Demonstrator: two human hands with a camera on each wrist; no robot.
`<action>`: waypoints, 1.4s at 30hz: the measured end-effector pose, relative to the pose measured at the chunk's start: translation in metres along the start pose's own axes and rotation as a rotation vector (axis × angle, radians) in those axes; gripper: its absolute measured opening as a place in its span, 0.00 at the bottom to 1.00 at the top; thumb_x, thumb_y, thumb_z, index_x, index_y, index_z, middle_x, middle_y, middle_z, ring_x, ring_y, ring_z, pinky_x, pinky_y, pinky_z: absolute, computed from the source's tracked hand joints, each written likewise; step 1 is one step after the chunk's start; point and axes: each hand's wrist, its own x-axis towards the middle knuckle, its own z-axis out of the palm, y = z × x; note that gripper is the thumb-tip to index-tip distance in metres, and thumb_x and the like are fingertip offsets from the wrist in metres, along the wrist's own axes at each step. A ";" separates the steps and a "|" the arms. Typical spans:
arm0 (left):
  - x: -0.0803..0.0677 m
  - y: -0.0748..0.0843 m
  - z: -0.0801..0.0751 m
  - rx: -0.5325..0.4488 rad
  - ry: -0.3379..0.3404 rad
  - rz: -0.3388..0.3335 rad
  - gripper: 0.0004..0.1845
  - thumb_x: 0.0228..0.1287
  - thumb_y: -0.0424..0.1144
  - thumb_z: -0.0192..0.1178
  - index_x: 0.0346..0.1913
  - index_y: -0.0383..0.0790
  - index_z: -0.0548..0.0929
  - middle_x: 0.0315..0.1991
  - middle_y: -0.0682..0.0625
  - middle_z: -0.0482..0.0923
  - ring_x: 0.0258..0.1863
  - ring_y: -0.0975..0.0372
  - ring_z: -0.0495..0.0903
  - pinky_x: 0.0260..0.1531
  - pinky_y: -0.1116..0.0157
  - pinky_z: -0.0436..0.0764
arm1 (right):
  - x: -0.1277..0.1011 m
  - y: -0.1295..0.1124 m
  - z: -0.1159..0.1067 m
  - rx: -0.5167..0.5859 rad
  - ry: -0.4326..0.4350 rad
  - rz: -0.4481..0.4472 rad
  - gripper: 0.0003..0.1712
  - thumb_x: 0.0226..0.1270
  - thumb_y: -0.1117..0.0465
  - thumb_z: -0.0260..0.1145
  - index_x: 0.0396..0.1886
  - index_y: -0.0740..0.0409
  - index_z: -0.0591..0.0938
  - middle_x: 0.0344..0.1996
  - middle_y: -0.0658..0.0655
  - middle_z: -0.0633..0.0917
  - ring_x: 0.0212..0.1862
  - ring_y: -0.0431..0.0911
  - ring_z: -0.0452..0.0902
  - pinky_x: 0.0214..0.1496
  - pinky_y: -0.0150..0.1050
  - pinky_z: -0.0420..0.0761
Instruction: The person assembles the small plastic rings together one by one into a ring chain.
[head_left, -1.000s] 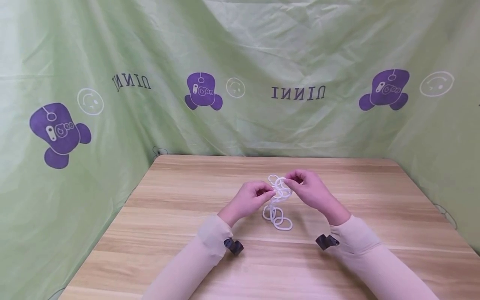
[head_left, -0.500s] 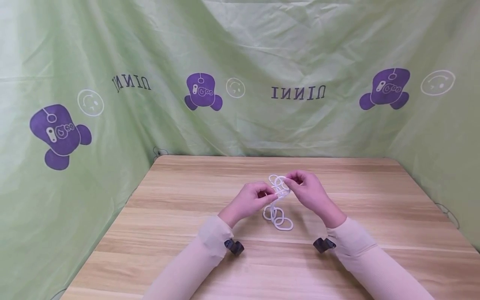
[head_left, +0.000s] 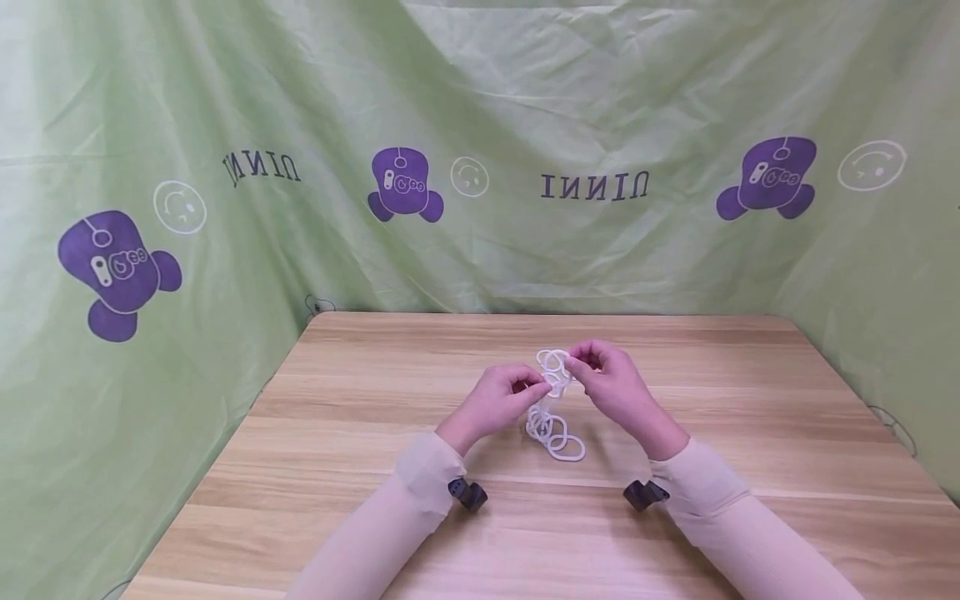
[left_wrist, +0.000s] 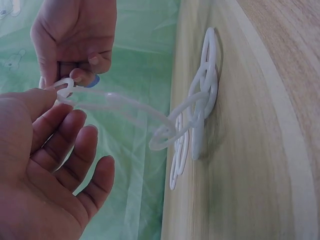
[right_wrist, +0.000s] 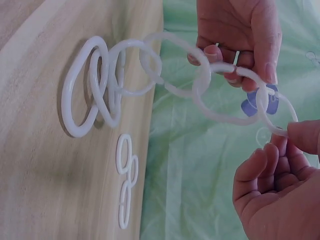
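Observation:
A chain of white plastic links runs from the table up to both hands. My left hand pinches a link between thumb and index finger, its other fingers loosely bent. Just to the right, my right hand pinches the neighbouring end link with thumb and index finger. A gap shows in the left hand's link. Below the hands, the lower links lie on the table. Farther back lies a short row of links; whether it joins the held chain I cannot tell.
The wood-grain table reaches to a green curtain with purple figures at the back and sides. A dark wrist camera sits below the right sleeve, another wrist camera below the left.
The right forearm has shifted slightly left. The held links between the hands have turned and drawn closer together, and the hanging part sags lower toward the links on the table. Both hands keep their pinch.

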 end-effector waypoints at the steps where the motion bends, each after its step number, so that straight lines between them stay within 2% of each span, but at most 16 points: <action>1: 0.000 0.000 0.000 -0.003 0.005 -0.001 0.08 0.60 0.45 0.60 0.34 0.44 0.83 0.28 0.59 0.78 0.27 0.62 0.76 0.27 0.70 0.75 | 0.000 -0.001 0.000 0.012 0.001 0.003 0.11 0.63 0.57 0.61 0.38 0.61 0.77 0.29 0.58 0.77 0.29 0.47 0.70 0.24 0.34 0.73; 6: 0.000 0.001 -0.001 -0.017 0.019 0.018 0.09 0.61 0.45 0.59 0.33 0.44 0.83 0.26 0.58 0.78 0.25 0.60 0.75 0.26 0.69 0.75 | -0.001 -0.004 0.003 0.081 0.001 0.004 0.12 0.63 0.58 0.62 0.38 0.62 0.76 0.30 0.60 0.76 0.28 0.50 0.70 0.24 0.35 0.74; 10: 0.001 0.001 -0.002 -0.022 0.027 0.031 0.09 0.61 0.45 0.58 0.31 0.44 0.82 0.23 0.57 0.76 0.23 0.63 0.73 0.23 0.69 0.74 | -0.002 -0.003 0.006 0.106 -0.034 -0.005 0.11 0.63 0.59 0.61 0.39 0.63 0.75 0.30 0.60 0.76 0.29 0.53 0.70 0.26 0.38 0.75; 15: 0.002 0.000 -0.007 -0.030 0.047 -0.010 0.09 0.61 0.47 0.58 0.33 0.46 0.83 0.24 0.56 0.77 0.23 0.65 0.73 0.24 0.69 0.74 | -0.001 0.002 0.006 0.101 -0.061 -0.026 0.09 0.64 0.61 0.61 0.39 0.63 0.75 0.30 0.60 0.75 0.30 0.48 0.70 0.27 0.42 0.76; 20: 0.002 0.000 -0.011 -0.077 0.046 -0.042 0.08 0.60 0.48 0.60 0.34 0.48 0.83 0.27 0.52 0.80 0.25 0.64 0.74 0.25 0.68 0.75 | 0.001 0.008 0.005 0.104 -0.078 0.008 0.09 0.64 0.62 0.61 0.37 0.63 0.75 0.29 0.59 0.75 0.29 0.48 0.69 0.27 0.43 0.76; 27: 0.001 -0.001 -0.012 -0.091 0.053 -0.026 0.06 0.57 0.45 0.62 0.34 0.47 0.83 0.27 0.56 0.80 0.25 0.64 0.75 0.26 0.68 0.76 | 0.001 0.012 0.009 0.142 -0.092 0.027 0.08 0.64 0.63 0.60 0.36 0.65 0.74 0.27 0.62 0.73 0.26 0.54 0.68 0.26 0.43 0.75; 35: 0.001 -0.002 -0.013 -0.098 0.067 -0.031 0.07 0.58 0.44 0.62 0.34 0.45 0.83 0.26 0.56 0.79 0.25 0.62 0.74 0.24 0.68 0.75 | 0.000 0.009 0.012 0.198 -0.082 0.021 0.10 0.64 0.64 0.60 0.37 0.68 0.73 0.27 0.64 0.74 0.26 0.53 0.69 0.25 0.39 0.75; 37: 0.001 -0.002 -0.013 -0.097 0.075 -0.043 0.07 0.59 0.44 0.61 0.34 0.45 0.83 0.26 0.56 0.79 0.25 0.63 0.74 0.23 0.69 0.74 | 0.002 0.011 0.012 0.168 -0.092 0.032 0.09 0.63 0.64 0.60 0.37 0.66 0.74 0.28 0.65 0.75 0.26 0.53 0.70 0.24 0.39 0.75; 39: 0.001 0.000 -0.014 -0.104 0.080 -0.050 0.07 0.59 0.43 0.61 0.35 0.44 0.83 0.26 0.54 0.79 0.25 0.63 0.74 0.23 0.69 0.74 | 0.004 0.017 0.013 0.092 -0.111 0.057 0.07 0.63 0.63 0.61 0.37 0.64 0.75 0.28 0.66 0.76 0.27 0.53 0.70 0.24 0.40 0.74; 42: 0.000 0.000 -0.014 -0.106 0.078 -0.065 0.07 0.59 0.44 0.61 0.34 0.44 0.83 0.26 0.53 0.79 0.24 0.63 0.73 0.22 0.69 0.73 | 0.010 0.029 0.013 -0.131 -0.148 0.069 0.05 0.61 0.62 0.61 0.35 0.59 0.78 0.27 0.60 0.78 0.28 0.49 0.71 0.26 0.38 0.73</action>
